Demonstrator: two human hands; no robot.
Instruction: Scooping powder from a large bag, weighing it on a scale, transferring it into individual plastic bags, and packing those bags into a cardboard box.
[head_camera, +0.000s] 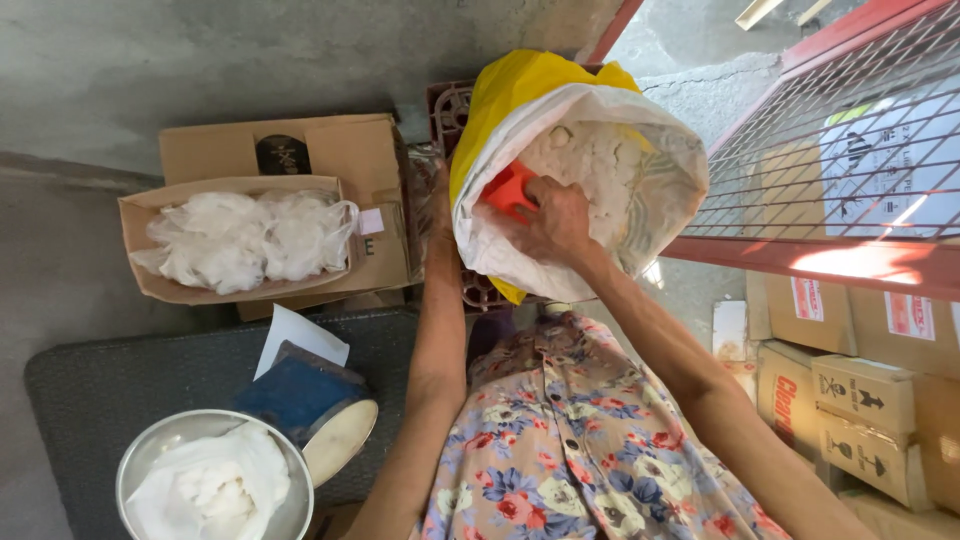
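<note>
The large white woven sack with a yellow liner (580, 170) is standing at twelve o'clock on a dark plastic crate (452, 110). The right hand (550, 225) is lying inside it on an orange plastic scoop (510, 190). At ten o'clock an open brown cardboard box (140, 215) is holding crumpled clear plastic bags (245, 238). At seven o'clock a round steel bowl (140, 462) is sitting on a grey mat (90, 385). At three o'clock, stacked brown cartons (860, 400) are lying below a red wire-mesh frame (830, 250).

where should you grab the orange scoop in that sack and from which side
Take the orange scoop by its end nearest the body, coming down through the open mouth of the sack. The rest of it lies sunk in white lumpy powder, and the sack walls block every other side. The right hand already has its grip there.
</note>
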